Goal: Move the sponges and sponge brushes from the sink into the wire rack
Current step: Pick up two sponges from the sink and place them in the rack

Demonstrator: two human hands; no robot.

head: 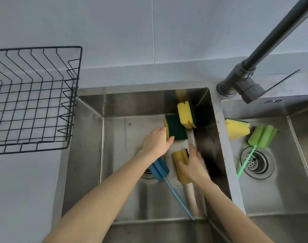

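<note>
Steel sink (90, 155): left hand (155, 143) gripping sponge (176, 127), rack (32, 100) well apart.

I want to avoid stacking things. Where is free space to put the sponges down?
The wire rack on the counter left of the sink holds nothing, so its whole floor is free. The left basin's left side, beside the left hand, is bare too. Around the right hand and the blue sponge brush, it is crowded.

one head view looks steeply down, close over the sink (90, 109).
</note>
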